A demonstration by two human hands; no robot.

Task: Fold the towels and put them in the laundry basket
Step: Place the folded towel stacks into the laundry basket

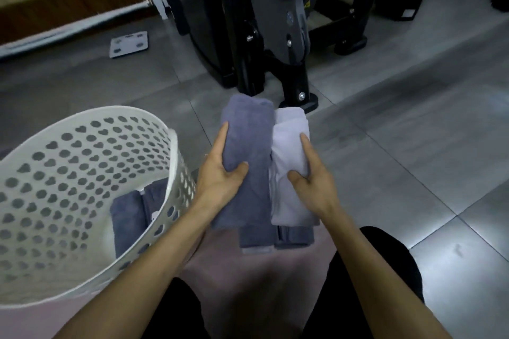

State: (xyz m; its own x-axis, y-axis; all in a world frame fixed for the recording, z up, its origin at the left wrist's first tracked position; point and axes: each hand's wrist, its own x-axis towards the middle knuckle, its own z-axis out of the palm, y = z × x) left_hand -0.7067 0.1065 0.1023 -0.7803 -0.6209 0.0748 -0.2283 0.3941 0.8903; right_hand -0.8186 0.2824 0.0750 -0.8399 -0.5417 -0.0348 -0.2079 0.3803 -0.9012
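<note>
The left hand [220, 173] is in the middle of the frame and has its grip closed on a folded dark blue towel [245, 162]: the thumb lies on top and the fingers curl round the left edge. Just beside it, the right hand [311, 173] has its grip closed on a folded pale lilac towel [289, 151] in the same way, thumb on top and fingers along the right edge. The two towels lie side by side and touch each other. Under them, at the lower end, more folded dark blue towels [275, 237] show as a stack, with a pale edge below.

To the left of the hands stands a white laundry basket [82, 124] with heart-shaped holes in its wall. Inside it, near the right wall, lie folded dark blue towels [129, 217].

The floor [385, 146] has grey tiles. In the upper middle of the frame stands a black metal machine [275, 36] with bolts. In the upper left a white bathroom scale [129, 43] lies on the floor.
</note>
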